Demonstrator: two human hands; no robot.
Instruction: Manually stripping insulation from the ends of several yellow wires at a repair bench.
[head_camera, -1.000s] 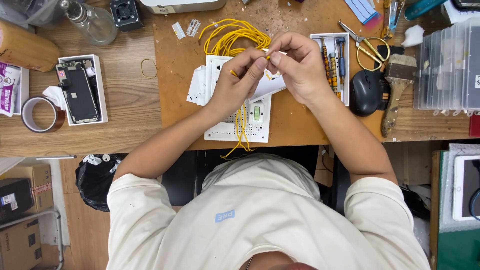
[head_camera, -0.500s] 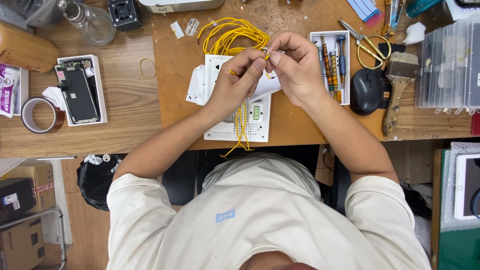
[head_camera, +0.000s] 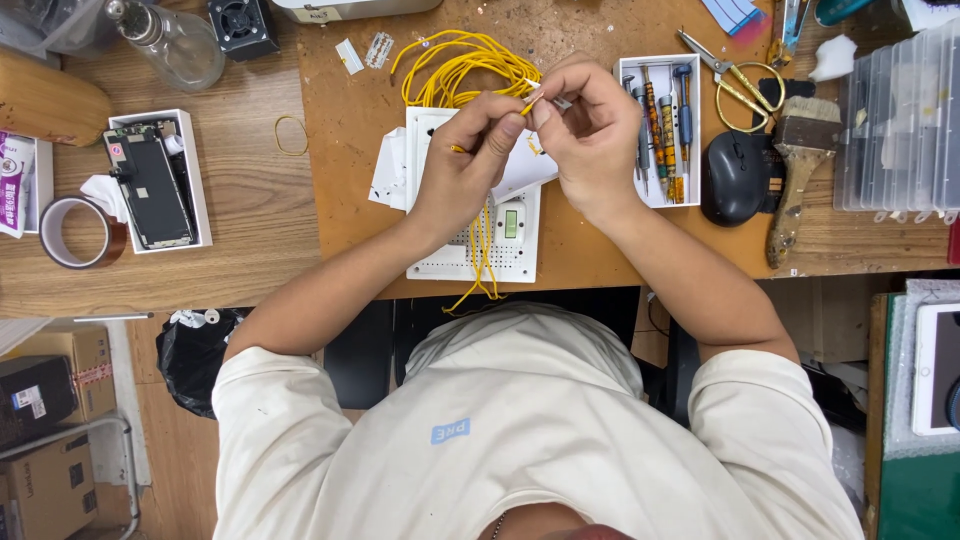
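Over the white breadboard (head_camera: 470, 250) at bench (head_camera: 330, 200) centre, both hands meet. Left hand (head_camera: 462, 175) & right hand (head_camera: 590, 135) each pinch a short bit of yellow wire (head_camera: 528, 103) between thumb & forefinger, fingers clenched on it, held just above the board. Rest of yellow wire coil (head_camera: 455, 70) lies behind the hands. Screwdriver tray (head_camera: 662, 125) just right of right hand; black mouse (head_camera: 738, 178) & brush (head_camera: 800, 170) further right. Phone in white box (head_camera: 155, 180) & tape roll (head_camera: 78, 232) well apart, left.
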